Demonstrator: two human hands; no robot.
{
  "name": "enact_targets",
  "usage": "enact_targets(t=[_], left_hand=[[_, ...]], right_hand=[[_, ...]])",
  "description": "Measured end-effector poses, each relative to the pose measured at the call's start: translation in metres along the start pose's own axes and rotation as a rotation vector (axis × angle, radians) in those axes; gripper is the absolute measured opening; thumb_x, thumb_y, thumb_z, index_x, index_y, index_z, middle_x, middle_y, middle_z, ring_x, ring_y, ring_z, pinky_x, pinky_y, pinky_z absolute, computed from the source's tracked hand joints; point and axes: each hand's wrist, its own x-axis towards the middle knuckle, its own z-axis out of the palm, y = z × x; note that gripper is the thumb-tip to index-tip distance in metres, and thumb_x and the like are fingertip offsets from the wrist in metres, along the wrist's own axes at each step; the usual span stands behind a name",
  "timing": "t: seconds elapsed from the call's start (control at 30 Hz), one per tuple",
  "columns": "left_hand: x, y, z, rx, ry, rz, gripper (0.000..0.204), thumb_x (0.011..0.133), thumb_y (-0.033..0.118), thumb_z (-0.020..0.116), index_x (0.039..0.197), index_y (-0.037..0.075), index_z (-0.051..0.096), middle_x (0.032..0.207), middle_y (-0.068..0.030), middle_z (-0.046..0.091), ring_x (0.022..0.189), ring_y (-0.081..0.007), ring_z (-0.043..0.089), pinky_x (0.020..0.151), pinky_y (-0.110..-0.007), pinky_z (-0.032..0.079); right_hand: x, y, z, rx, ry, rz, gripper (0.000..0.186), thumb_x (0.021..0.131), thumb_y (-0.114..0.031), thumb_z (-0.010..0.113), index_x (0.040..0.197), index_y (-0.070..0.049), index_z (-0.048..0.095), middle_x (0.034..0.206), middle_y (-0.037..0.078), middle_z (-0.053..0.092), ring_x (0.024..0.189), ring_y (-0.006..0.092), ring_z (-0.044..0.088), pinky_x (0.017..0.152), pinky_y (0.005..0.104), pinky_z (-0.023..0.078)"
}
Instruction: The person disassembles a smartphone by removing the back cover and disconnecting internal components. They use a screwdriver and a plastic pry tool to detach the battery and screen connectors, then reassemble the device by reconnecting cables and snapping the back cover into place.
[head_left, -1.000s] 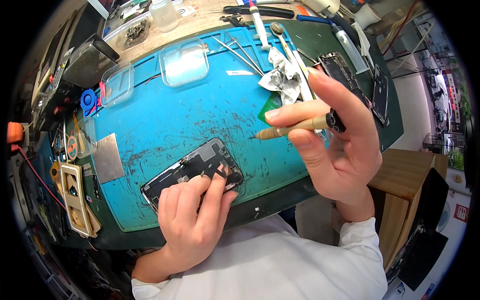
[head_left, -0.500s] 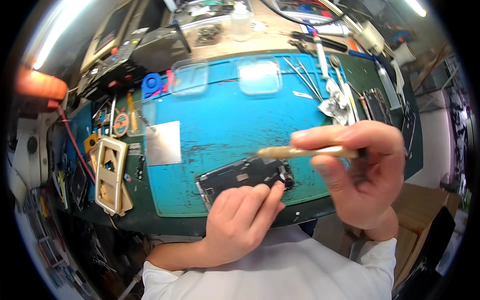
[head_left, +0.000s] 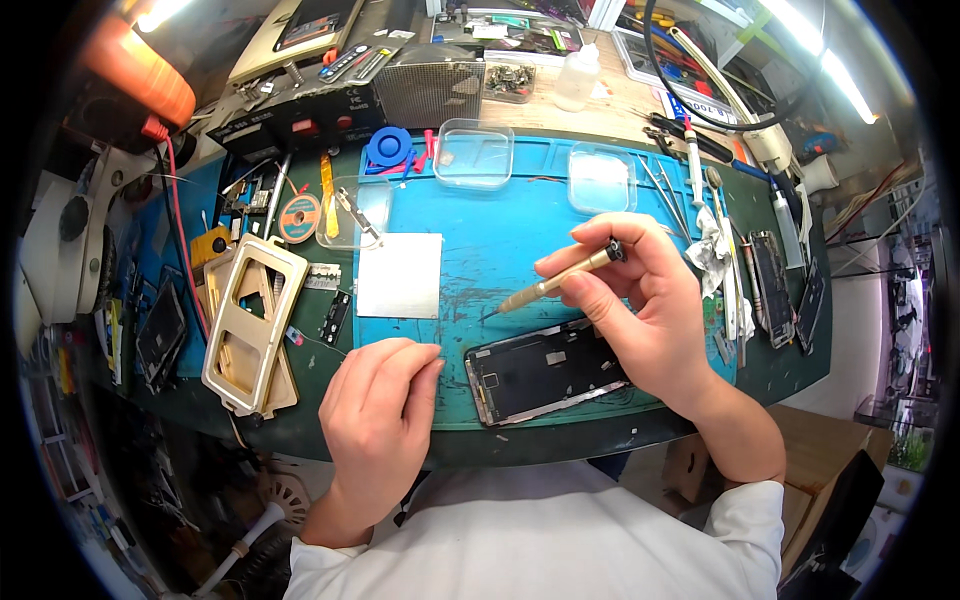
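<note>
In my right hand is a slim gold precision screwdriver, gripped between thumb and fingers. Its tip points down and left over the blue mat. Below it a dark phone screen assembly lies back side up near the mat's front edge, its right end hidden by my right hand. My left hand is left of the phone part and apart from it. Its fingers are curled with thumb and fingertips together; anything between them is too small to make out. Beyond it lies a flat silver metal plate.
Two clear plastic boxes and a blue round holder stand along the mat's back. Tweezers and a crumpled wipe lie at right. Gold phone-shaped frames, a solder spool and a blade sit at left.
My left hand has come off the phone part and moved left. My right hand has shifted left with the screwdriver. The view has turned, so the bench appears further right.
</note>
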Motion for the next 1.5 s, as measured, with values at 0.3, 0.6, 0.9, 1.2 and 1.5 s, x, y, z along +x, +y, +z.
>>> enact_targets(t=[0.3, 0.6, 0.9, 1.2, 1.5], left_hand=[[0.009, -0.001, 0.008, -0.021, -0.022, -0.062, 0.023, 0.083, -0.002, 0.082, 0.103, 0.001, 0.071, 0.098, -0.0099, 0.070, 0.080, -0.0232, 0.067, 0.066, -0.033, 0.054], [0.013, 0.004, 0.010, -0.106, -0.033, -0.163, 0.023, 0.081, 0.005, 0.086, 0.098, 0.005, 0.071, 0.094, -0.0057, 0.070, 0.073, -0.0199, 0.066, 0.063, -0.032, 0.050], [0.012, 0.001, 0.012, -0.122, -0.021, -0.133, 0.017, 0.083, -0.004, 0.082, 0.094, 0.002, 0.070, 0.089, -0.0072, 0.069, 0.075, -0.0181, 0.065, 0.065, -0.030, 0.051], [0.013, 0.002, 0.012, -0.128, 0.001, -0.132, 0.016, 0.083, -0.005, 0.080, 0.093, 0.003, 0.070, 0.087, -0.0068, 0.070, 0.073, -0.0176, 0.065, 0.063, -0.029, 0.051], [0.014, 0.002, 0.013, -0.121, 0.007, -0.111, 0.016, 0.082, -0.006, 0.080, 0.092, 0.003, 0.070, 0.086, -0.0068, 0.070, 0.073, -0.0178, 0.065, 0.062, -0.030, 0.051]], right_hand=[[0.000, 0.005, 0.005, 0.046, 0.006, -0.095, 0.028, 0.102, 0.002, 0.065, 0.128, 0.001, 0.054, 0.114, 0.014, 0.072, 0.110, 0.0204, 0.074, 0.092, 0.0305, 0.061], [-0.004, 0.010, 0.004, 0.136, -0.072, -0.216, 0.031, 0.102, 0.006, 0.063, 0.131, 0.000, 0.052, 0.118, 0.014, 0.067, 0.116, 0.0231, 0.072, 0.094, 0.0323, 0.061], [-0.003, 0.010, 0.006, 0.129, -0.101, -0.222, 0.030, 0.101, 0.008, 0.063, 0.128, 0.000, 0.053, 0.115, 0.012, 0.066, 0.116, 0.0234, 0.072, 0.092, 0.0319, 0.063], [-0.004, 0.009, 0.006, 0.126, -0.096, -0.211, 0.029, 0.101, 0.008, 0.062, 0.128, 0.000, 0.054, 0.116, 0.012, 0.065, 0.116, 0.0237, 0.072, 0.092, 0.0317, 0.063], [-0.006, 0.009, 0.006, 0.125, -0.080, -0.164, 0.028, 0.104, 0.001, 0.064, 0.128, -0.002, 0.048, 0.118, 0.020, 0.072, 0.108, 0.0192, 0.072, 0.089, 0.0299, 0.060]])
